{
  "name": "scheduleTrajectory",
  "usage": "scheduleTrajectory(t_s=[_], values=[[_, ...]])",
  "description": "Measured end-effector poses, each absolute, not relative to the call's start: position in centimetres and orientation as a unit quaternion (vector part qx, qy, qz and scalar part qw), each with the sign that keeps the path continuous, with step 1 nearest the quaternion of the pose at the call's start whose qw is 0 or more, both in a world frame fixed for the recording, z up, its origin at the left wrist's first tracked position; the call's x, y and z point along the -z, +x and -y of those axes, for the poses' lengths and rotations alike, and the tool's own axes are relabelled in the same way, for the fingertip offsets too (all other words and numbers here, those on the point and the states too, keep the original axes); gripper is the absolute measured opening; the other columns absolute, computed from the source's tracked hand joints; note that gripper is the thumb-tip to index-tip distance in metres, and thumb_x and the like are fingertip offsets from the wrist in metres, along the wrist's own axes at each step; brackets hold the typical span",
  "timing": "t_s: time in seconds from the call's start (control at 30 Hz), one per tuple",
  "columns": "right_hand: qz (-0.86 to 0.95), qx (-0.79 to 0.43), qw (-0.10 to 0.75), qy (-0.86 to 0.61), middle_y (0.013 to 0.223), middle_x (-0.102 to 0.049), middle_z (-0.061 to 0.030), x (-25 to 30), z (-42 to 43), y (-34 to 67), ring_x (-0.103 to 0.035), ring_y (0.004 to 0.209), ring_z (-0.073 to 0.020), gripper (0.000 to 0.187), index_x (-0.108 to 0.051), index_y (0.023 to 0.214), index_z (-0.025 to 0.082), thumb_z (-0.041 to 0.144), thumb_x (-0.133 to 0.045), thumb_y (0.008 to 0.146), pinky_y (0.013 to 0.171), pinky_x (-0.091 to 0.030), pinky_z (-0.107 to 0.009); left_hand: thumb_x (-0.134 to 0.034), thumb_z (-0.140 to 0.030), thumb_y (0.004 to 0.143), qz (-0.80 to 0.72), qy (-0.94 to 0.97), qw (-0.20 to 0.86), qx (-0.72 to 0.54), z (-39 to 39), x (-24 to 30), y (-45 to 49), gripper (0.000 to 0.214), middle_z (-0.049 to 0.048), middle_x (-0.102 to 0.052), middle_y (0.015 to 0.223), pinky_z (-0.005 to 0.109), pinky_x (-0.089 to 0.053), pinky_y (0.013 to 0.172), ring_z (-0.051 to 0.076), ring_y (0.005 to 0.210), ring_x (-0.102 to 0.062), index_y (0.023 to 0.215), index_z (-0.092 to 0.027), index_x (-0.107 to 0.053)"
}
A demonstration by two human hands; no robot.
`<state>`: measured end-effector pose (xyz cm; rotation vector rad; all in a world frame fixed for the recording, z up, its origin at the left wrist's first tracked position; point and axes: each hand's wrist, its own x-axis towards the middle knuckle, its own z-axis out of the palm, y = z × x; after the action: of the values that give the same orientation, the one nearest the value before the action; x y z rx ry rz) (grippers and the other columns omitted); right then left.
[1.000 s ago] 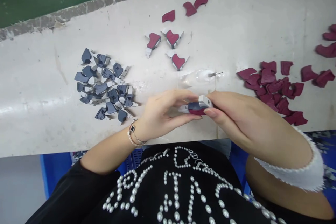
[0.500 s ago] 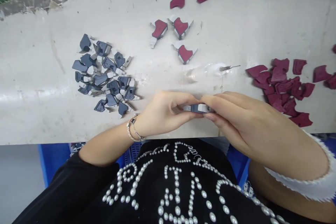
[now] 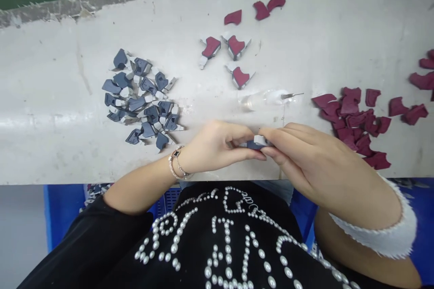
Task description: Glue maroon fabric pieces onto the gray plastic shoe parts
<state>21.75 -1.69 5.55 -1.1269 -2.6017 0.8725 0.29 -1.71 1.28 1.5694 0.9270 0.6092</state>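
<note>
Small navy-and-white plastic part (image 3: pixel 257 143), firmly pinched between the fingertips of left hand (image 3: pixel 213 146) and right hand (image 3: pixel 305 158), held over the front edge of white workbench (image 3: pixel 57 99), clear needle-tipped bottle (image 3: pixel 261 100) just beyond, navy part pile (image 3: pixel 140 99) to the left, loose maroon pieces (image 3: pixel 352 117) to the right

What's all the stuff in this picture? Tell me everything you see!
navy-and-white piece: 1, navy and white, held between both hands
navy pieces: too many to count, navy with white, heaped left of middle
maroon-and-white pieces: 3, mid-table
loose maroon pieces: too many to count, maroon, mostly heaped on the right
clear bottle: 1, see-through with a metal needle tip, lying mid-table
table: 1, scuffed white, under everything
blue crate: at least 1, blue, below the table edge
black top: 1, black with pearls, on the person
bracelet: 1, pearl and dark charm, left wrist
left hand: 1, pinching the piece
right hand: 1, pinching the piece
</note>
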Motion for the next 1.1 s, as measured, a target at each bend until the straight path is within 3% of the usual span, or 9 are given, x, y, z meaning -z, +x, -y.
scheduleTrajectory(t_s=[0.17, 0.37, 0.53, 0.6, 0.73, 0.8, 0.9, 1.03, 1.1], values=[[0.838, -0.371, 0.129, -0.379, 0.082, -0.065, -0.0024, -6.2, 2.1, 22.3, -0.06, 0.068, -0.015, 0.026, -0.06, 0.108, 0.016, 0.036, -0.043, 0.107, 0.059, -0.046, -0.027, -0.08, -0.032, 0.082, -0.377, 0.552, 0.706, -0.235, 1.7, -2.4, 0.1, 0.02, 0.0017, -0.075, 0.076, 0.02, -0.052, 0.062, 0.011, 0.068, -0.066, 0.09, -0.014, -0.075], [0.788, -0.455, 0.153, -0.386, 0.099, -0.072, -0.0059, -7.3, 3.8, 22.9, -0.067, 0.082, -0.0169, 0.026, -0.059, 0.125, 0.019, 0.027, -0.045, 0.104, 0.07, -0.052, -0.028, -0.082, -0.033, 0.08, -0.346, 0.578, 0.692, -0.26, 2.7, -3.1, 0.4, 0.023, 0.006, -0.078, 0.085, 0.025, -0.057, 0.073, 0.015, 0.077, -0.072, 0.091, -0.014, -0.075], [0.783, -0.459, 0.165, -0.387, 0.102, -0.073, -0.0078, -7.9, 5.0, 23.0, -0.068, 0.092, -0.0199, 0.027, -0.064, 0.115, 0.019, 0.033, -0.046, 0.103, 0.083, -0.054, -0.034, -0.079, -0.044, 0.081, -0.382, 0.7, 0.55, -0.25, 4.1, -4.3, 0.8, 0.031, 0.0003, -0.069, 0.066, 0.023, -0.048, 0.059, 0.012, 0.062, -0.062, 0.077, -0.015, -0.069], [0.779, -0.465, 0.174, -0.384, 0.1, -0.073, -0.0069, -7.9, 5.0, 23.6, -0.069, 0.088, -0.0185, 0.033, -0.065, 0.113, 0.02, 0.04, -0.04, 0.105, 0.081, -0.056, -0.032, -0.077, -0.049, 0.082, -0.398, 0.727, 0.511, -0.227, 4.4, -4.8, 0.3, 0.038, -0.0015, -0.064, 0.06, 0.023, -0.046, 0.057, 0.012, 0.058, -0.059, 0.068, -0.016, -0.062], [0.755, -0.446, 0.194, -0.44, 0.08, -0.07, -0.0053, -6.8, 3.8, 26.0, -0.068, 0.073, -0.018, 0.046, -0.064, 0.096, 0.019, 0.045, -0.028, 0.108, 0.069, -0.056, -0.031, -0.073, -0.048, 0.085, -0.503, 0.653, 0.511, -0.242, 2.6, -5.1, -2.2, 0.038, 0.0026, -0.071, 0.071, 0.028, -0.056, 0.066, 0.019, 0.073, -0.074, 0.071, -0.019, -0.054], [0.747, -0.432, 0.184, -0.471, 0.075, -0.068, -0.0038, -5.7, 2.2, 26.7, -0.068, 0.071, -0.0193, 0.04, -0.063, 0.087, 0.02, 0.047, -0.038, 0.105, 0.066, -0.055, -0.032, -0.074, -0.047, 0.085, -0.549, 0.631, 0.482, -0.262, 0.2, -4.9, -3.3, 0.033, 0.0048, -0.074, 0.078, 0.031, -0.06, 0.071, 0.022, 0.082, -0.077, 0.08, -0.019, -0.056], [0.738, -0.42, 0.173, -0.5, 0.091, -0.07, -0.0063, -3.7, -0.5, 25.6, -0.069, 0.078, -0.0224, 0.029, -0.062, 0.105, 0.021, 0.048, -0.057, 0.096, 0.069, -0.056, -0.038, -0.072, -0.047, 0.086, -0.59, 0.639, 0.422, -0.257, -4.3, -4.4, -3.9, 0.032, 0.0064, -0.075, 0.079, 0.031, -0.06, 0.071, 0.022, 0.081, -0.077, 0.091, -0.018, -0.06], [0.726, -0.439, 0.191, -0.493, 0.121, -0.062, -0.0132, -2.0, -3.0, 23.2, -0.064, 0.097, -0.0264, 0.068, -0.052, 0.128, 0.022, 0.054, -0.08, 0.075, 0.087, -0.054, -0.047, -0.074, -0.048, 0.084, -0.636, 0.657, 0.347, -0.208, -8.4, -3.8, -3.1, 0.036, 0.0056, -0.074, 0.075, 0.029, -0.053, 0.062, 0.02, 0.066, -0.071, 0.097, -0.017, -0.063], [0.715, -0.463, 0.212, -0.479, 0.117, -0.06, -0.0124, -2.0, -3.5, 23.8, -0.061, 0.097, -0.0251, 0.066, -0.052, 0.121, 0.021, 0.06, -0.078, 0.075, 0.088, -0.052, -0.046, -0.077, -0.052, 0.081, -0.658, 0.667, 0.291, -0.195, -8.6, -4.1, -2.6, 0.039, 0.0077, -0.074, 0.082, 0.03, -0.05, 0.066, 0.022, 0.073, -0.07, 0.097, -0.018, -0.064]])
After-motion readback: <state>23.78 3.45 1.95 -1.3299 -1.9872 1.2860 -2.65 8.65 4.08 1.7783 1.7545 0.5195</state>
